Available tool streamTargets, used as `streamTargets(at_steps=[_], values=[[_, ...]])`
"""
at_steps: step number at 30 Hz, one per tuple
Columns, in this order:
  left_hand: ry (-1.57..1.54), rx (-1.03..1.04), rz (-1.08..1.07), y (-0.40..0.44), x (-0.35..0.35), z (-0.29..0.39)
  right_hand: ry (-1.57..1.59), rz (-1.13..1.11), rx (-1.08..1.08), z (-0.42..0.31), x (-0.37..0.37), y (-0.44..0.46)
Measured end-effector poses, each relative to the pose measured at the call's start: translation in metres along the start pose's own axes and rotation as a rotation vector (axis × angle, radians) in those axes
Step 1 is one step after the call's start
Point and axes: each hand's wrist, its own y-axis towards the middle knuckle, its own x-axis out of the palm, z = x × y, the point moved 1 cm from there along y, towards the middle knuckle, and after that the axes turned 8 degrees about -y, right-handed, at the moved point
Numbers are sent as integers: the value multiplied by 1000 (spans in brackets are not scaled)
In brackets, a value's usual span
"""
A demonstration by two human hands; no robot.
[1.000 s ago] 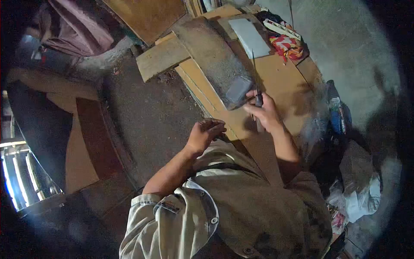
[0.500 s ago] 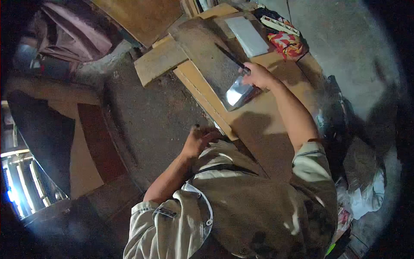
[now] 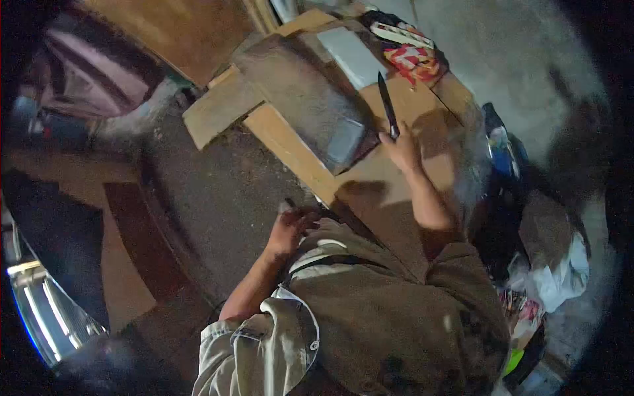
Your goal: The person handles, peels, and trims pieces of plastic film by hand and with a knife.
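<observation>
In the head view my right hand (image 3: 404, 150) is closed round the handle of a dark knife (image 3: 387, 102), whose narrow blade points up and away from me. Below the blade is brown cardboard (image 3: 366, 173). To the hand's left, a shiny, pale rectangular piece (image 3: 347, 142) lies at the near end of a worn grey board (image 3: 284, 79). My left hand (image 3: 290, 228) rests by my lap with its fingers curled. A small dark end (image 3: 288, 203) sticks out at its thumb side; what it belongs to is hidden.
Beyond the board lies a white flat slab (image 3: 353, 56), beside a red and yellow cloth bundle (image 3: 415, 61) and a cream slotted strip (image 3: 403, 34). A wooden plank (image 3: 221, 109) juts left over the dark floor (image 3: 218, 191). Plastic bags (image 3: 561, 277) lie at right.
My right hand has turned the knife from pointing up-left over the grey board to pointing nearly straight away over the cardboard. The view has shifted slightly; my left hand stays near my lap.
</observation>
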Motion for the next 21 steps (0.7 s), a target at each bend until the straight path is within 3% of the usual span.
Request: streamTargets(at_steps=[3,5,7,9,11,13,14,16,18,21], values=[[2,-47,-20,5,3,-11,9,75,123,54,21,-45],[-23,-109,-50,9,4,-13,-27,73,235,42,4,-87],[284,160,-225,12,4,-18,-76,46,232,67,16,-103],[471,638,-273,17,8,-23,-96,62,221,88,32,-113],[362,402,-295,21,14,-19,-114,68,200,89,33,-118],[222,191,-291,25,17,-25,-136,-57,340,80,23,-116],[161,175,-250,25,20,-26,-74,66,305,97,42,-116],[101,161,-218,26,29,-15,-93,26,356,81,24,-118],[-131,-226,-27,24,41,0,-148,-38,323,77,12,-117],[4,-34,-77,20,43,-2,-64,-11,255,71,-8,-124]])
